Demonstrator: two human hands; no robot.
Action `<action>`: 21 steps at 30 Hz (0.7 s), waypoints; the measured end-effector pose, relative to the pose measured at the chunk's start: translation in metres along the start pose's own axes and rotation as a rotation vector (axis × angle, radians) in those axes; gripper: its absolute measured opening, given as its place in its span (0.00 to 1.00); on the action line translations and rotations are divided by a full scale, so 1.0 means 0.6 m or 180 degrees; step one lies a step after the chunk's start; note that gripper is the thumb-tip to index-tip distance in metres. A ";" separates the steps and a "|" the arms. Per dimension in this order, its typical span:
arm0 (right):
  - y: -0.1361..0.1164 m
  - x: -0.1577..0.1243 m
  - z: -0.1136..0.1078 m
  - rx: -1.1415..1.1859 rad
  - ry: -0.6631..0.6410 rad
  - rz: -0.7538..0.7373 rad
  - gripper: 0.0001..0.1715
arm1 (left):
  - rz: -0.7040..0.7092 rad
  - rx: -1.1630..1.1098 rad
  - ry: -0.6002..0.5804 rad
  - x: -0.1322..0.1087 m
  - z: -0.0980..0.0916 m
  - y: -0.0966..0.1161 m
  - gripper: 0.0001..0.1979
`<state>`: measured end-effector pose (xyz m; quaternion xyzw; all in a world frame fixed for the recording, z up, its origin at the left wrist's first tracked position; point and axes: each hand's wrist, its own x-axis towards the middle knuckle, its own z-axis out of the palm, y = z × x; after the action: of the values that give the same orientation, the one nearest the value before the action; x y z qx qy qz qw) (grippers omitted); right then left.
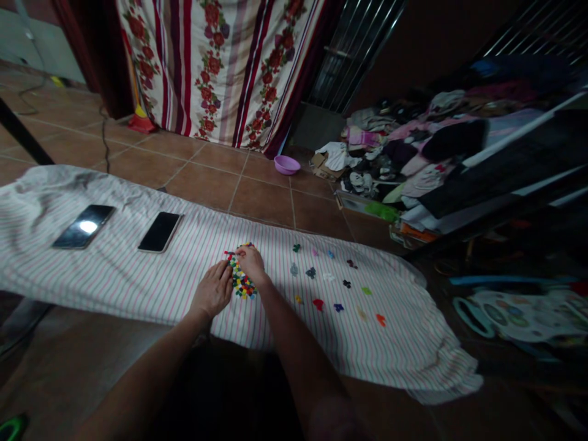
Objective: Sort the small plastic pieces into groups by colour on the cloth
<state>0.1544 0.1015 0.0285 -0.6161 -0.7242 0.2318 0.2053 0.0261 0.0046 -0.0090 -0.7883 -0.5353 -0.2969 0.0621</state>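
A striped cloth [138, 275] lies over a long low surface in front of me. On it sits a small patch of joined colourful puzzle pieces [241, 283]. My left hand [214, 291] rests on the cloth at the patch's left edge, fingers curled and touching it. At the patch's far end my right hand [250, 261] presses down, fingers bent over the top pieces. What the fingers hold, if anything, is hidden. Several loose coloured pieces [318, 304] lie scattered on the cloth to the right.
Two dark phones [84, 226] [160, 231] lie on the cloth to the left. Beyond are a tiled floor, a flowered curtain [220, 67], a purple bowl [286, 164] and a heap of clothes [413, 153] at right. A toy [519, 315] lies low right.
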 end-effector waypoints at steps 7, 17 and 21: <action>0.019 -0.007 0.006 0.0271 0.0203 -0.0197 0.15 | -0.0054 -0.0086 -0.0039 0.003 -0.005 0.001 0.17; 0.041 -0.015 0.009 0.0590 0.0410 -0.0311 0.12 | 0.0012 -0.0012 -0.0077 0.003 -0.007 0.001 0.17; 0.041 -0.019 0.005 0.0828 0.0502 -0.0296 0.10 | 0.0033 -0.0005 -0.0012 0.003 -0.006 0.001 0.17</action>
<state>0.1742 0.0930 0.0114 -0.5664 -0.6975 0.2648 0.3500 0.0252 0.0043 -0.0050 -0.7917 -0.5311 -0.2955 0.0621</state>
